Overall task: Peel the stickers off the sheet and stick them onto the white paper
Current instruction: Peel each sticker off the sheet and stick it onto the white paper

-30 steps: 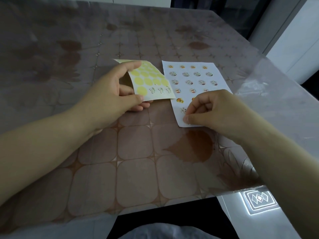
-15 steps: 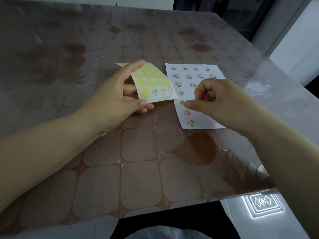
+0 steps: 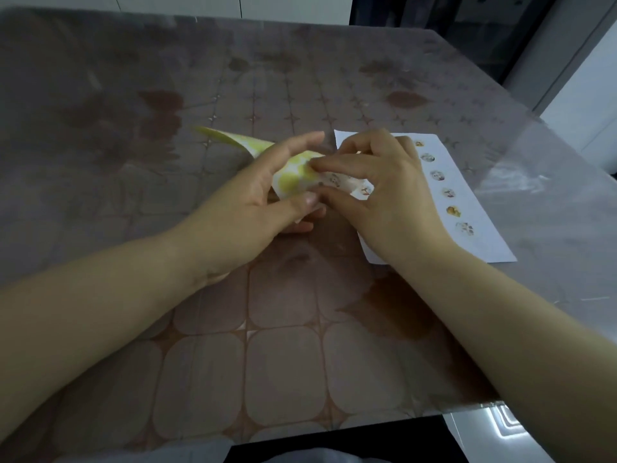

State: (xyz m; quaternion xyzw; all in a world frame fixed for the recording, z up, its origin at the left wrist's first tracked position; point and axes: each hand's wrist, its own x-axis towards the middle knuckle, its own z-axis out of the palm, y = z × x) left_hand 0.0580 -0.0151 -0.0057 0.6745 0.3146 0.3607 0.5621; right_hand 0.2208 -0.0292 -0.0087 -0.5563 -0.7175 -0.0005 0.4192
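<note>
Sheet (image 3: 293, 177) yellow, curled, long axis toward far-left, lifted off table (image 3: 200, 362). Left hand (image 3: 253, 198) clamps its near edge; right hand (image 3: 384, 192) pinches sheet's right end. Paper (image 3: 480, 228) flat at right, carries round stickers (image 3: 453, 211).

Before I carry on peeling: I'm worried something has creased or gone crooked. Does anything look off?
Only the sticker sheet: the left hand holds it off the table, strongly curled, far corner lifted, while the right hand picks at it. That looks like deliberate bending. The white paper lies flat, its stickers in a tidy column.
</note>
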